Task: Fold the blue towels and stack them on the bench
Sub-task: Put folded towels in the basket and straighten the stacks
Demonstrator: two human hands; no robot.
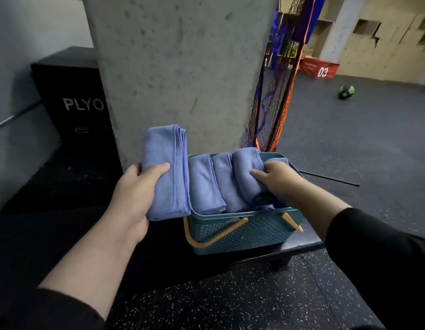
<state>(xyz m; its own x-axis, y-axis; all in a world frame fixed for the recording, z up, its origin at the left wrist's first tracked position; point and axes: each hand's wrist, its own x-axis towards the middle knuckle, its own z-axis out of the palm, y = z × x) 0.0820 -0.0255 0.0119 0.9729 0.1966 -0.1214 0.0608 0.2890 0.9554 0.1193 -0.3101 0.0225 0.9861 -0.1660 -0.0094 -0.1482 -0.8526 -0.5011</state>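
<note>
Left hand (133, 191) grips 1 folded blue towel (167, 172) beside teal basket (242, 232); right hand (278, 179) clutches a towel in the basket (248, 172). Readable: "PLYO" on black box (71, 96), "03" on red box (319, 67).

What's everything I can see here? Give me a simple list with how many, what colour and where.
folded towel: one, blue, held up left of the basket
towels in basket: at least three, blue, standing side by side
basket: one, teal with orange handles, on the bench
bench: one, black, under the basket
plyo box: one, black, far left
pillar: one, grey concrete, behind the basket
net: one, dark with orange and blue, right of the pillar
ball: one, green and black, on the far floor
red box: one, marked 03, by the far wall
left hand: grips the folded towel
right hand: grips a towel in the basket
</note>
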